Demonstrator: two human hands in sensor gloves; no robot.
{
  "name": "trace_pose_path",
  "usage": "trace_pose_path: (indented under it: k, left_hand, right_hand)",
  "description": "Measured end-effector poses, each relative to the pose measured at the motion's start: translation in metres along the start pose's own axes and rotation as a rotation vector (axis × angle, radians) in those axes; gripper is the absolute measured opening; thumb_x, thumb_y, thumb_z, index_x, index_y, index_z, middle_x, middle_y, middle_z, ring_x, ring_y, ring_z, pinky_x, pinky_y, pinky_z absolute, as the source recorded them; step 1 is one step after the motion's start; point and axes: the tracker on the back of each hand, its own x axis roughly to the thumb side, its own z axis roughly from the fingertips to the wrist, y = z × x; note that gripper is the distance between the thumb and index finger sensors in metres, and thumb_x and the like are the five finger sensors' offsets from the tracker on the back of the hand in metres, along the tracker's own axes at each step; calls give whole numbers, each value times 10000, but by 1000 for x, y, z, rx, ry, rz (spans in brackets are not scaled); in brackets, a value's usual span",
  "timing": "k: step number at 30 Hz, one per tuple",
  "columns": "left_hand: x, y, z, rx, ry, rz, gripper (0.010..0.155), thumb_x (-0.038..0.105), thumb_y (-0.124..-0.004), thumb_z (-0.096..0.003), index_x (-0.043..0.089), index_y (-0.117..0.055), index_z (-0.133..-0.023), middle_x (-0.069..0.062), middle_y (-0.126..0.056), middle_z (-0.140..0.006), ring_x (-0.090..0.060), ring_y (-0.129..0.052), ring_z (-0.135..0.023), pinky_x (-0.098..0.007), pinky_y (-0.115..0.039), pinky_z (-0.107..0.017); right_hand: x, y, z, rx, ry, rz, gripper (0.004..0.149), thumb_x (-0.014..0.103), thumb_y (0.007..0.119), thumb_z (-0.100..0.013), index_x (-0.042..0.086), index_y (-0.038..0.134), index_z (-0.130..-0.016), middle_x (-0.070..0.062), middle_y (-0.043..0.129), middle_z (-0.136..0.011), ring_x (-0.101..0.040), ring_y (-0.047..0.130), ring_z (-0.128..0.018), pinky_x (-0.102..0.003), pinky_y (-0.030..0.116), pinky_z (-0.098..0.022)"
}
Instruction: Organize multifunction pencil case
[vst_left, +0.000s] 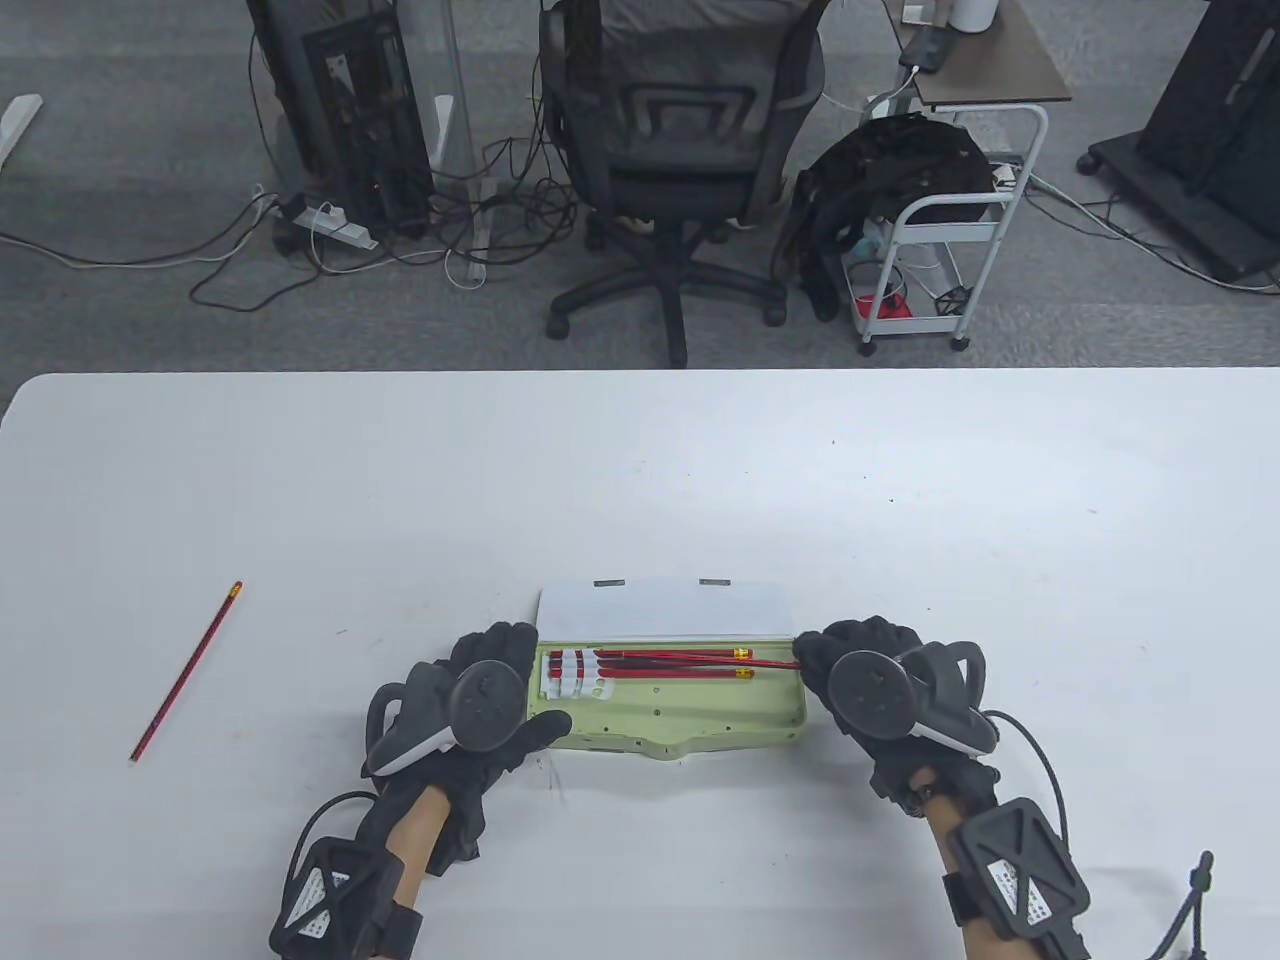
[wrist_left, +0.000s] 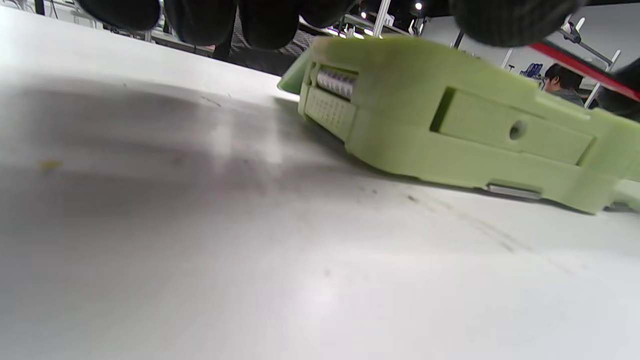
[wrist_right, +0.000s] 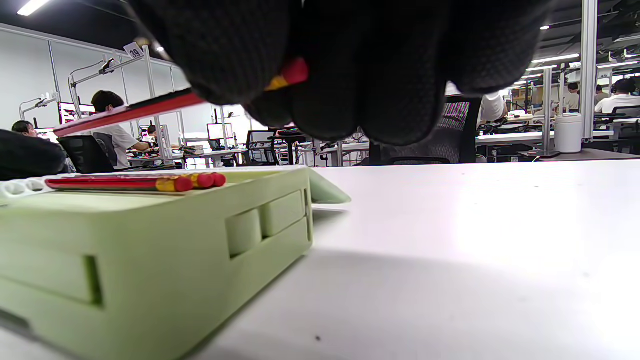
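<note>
A light green pencil case (vst_left: 680, 718) lies open near the table's front edge, its white lid (vst_left: 665, 608) folded back. Two red pencils (vst_left: 680, 673) lie in its tray; they also show in the right wrist view (wrist_right: 150, 183). My left hand (vst_left: 520, 680) holds the case's left end, thumb along its front edge; the case fills the left wrist view (wrist_left: 450, 125). My right hand (vst_left: 815, 665) pinches a third red pencil (vst_left: 775, 662) by its eraser end (wrist_right: 292, 72), its shaft slanting over the tray. One more red pencil (vst_left: 186, 673) lies loose at the table's left.
The white table (vst_left: 640, 480) carries only the case and the loose pencil. A cable and strap (vst_left: 1190, 905) lie at the front right corner. Beyond the far edge stand an office chair (vst_left: 685, 150) and a white cart (vst_left: 940, 230).
</note>
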Motion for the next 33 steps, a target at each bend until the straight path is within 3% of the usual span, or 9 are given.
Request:
trace_pose_path:
  k: [16, 33]
  left_hand:
    - [0, -2, -2, -1, 0, -1, 919, 611, -605, -478, 65, -338, -1167, -271, -481, -1228, -584, -568, -1072, -764, -550, -669]
    - [0, -3, -3, -1, 2, -8, 919, 613, -603, -479, 66, -338, -1168, -273, -478, -1228, -591, -573, -1067, -764, -551, -668]
  right_hand:
    - [15, 10, -3, 46, -42, 48, 410, 324, 804, -466, 188, 850, -850, -123, 878, -820, -380, 920, -729, -595, 763, -618]
    - [37, 15, -5, -39, -104, 156, 401, 353, 856, -430, 196, 909, -795, -66, 942, -710, -327, 959, -644, -577, 787, -598]
